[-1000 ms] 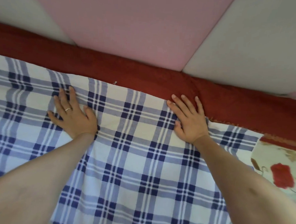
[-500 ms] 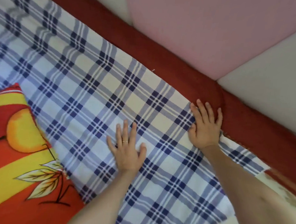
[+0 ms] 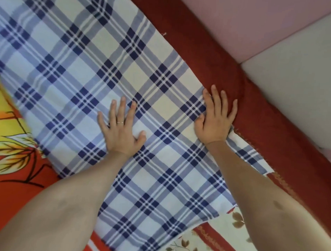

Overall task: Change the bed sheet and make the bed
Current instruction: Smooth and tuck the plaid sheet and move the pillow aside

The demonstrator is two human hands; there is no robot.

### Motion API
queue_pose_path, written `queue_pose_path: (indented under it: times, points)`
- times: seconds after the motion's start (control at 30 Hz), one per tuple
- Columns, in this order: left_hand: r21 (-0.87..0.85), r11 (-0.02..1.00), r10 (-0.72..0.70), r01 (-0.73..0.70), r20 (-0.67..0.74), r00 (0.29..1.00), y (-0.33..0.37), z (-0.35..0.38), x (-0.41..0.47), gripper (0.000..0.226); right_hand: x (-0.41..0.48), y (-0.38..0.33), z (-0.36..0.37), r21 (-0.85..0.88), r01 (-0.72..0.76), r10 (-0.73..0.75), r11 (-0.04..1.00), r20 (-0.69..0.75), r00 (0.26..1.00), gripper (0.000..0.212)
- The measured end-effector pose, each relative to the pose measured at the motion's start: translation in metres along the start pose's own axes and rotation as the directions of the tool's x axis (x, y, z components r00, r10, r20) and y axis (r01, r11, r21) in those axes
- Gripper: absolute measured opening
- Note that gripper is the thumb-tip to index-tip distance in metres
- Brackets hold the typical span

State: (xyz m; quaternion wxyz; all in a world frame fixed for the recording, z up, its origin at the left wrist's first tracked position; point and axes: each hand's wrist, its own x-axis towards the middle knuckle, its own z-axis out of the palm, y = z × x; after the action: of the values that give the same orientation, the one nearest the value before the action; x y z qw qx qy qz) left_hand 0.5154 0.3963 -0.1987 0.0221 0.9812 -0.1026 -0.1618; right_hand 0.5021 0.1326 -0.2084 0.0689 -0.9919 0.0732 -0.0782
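Padded wall [image 3: 258, 25] at upper right, two panels: one pink, one grey. Below it, one red bed edge [image 3: 210, 51], running diagonally. Spread over centre frame, one blue-checked sheet [image 3: 88, 66]. Lower left, one orange printed cloth [image 3: 8, 185]; lower right, one floral cloth [image 3: 203, 243]. Both wide and flat on the sheet: left grip [image 3: 121, 131] mid-frame, right grip [image 3: 215, 123] at its red-side edge. One ring [image 3: 120, 122], worn on the left.

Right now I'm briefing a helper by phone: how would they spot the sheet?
Find the red border below the wall. The sheet lies against it, under the left hand and right hand. Only it is blue plaid; neighbours are an orange cloth and a cream floral cloth.
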Motion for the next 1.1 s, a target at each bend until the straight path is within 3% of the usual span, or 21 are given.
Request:
queue_pose_path:
  times: [0.7, 0.8, 0.9, 0.97, 1.1]
  points:
    - [0.004, 1.000, 0.031, -0.031, -0.184, 0.982, 0.000, 0.014, -0.006, 0.080, -0.002, -0.006, 0.003, -0.023, -0.007, 0.006, 1.000, -0.033, 0.999, 0.073]
    - [-0.107, 0.993, -0.068, 0.050, -0.176, 0.982, 0.013, 0.015, -0.031, 0.075, -0.005, -0.007, 0.002, -0.025, -0.002, 0.001, 1.000, -0.004, 1.000, 0.071]
    - [-0.263, 0.953, -0.183, 0.149, -0.111, 0.977, 0.077, 0.035, -0.106, 0.073, -0.012, -0.006, -0.006, 0.025, -0.014, 0.013, 1.000, 0.042, 0.999, 0.070]
    - [-0.271, 0.940, -0.257, 0.209, -0.159, 0.953, 0.132, 0.057, -0.151, 0.071, -0.014, -0.002, -0.010, 0.090, 0.021, -0.027, 0.996, 0.068, 0.997, 0.069]
    - [-0.244, 0.935, -0.321, 0.259, -0.267, 0.909, 0.154, 0.082, -0.153, 0.070, -0.006, 0.001, -0.009, 0.125, 0.025, -0.044, 0.992, 0.149, 0.988, 0.066]
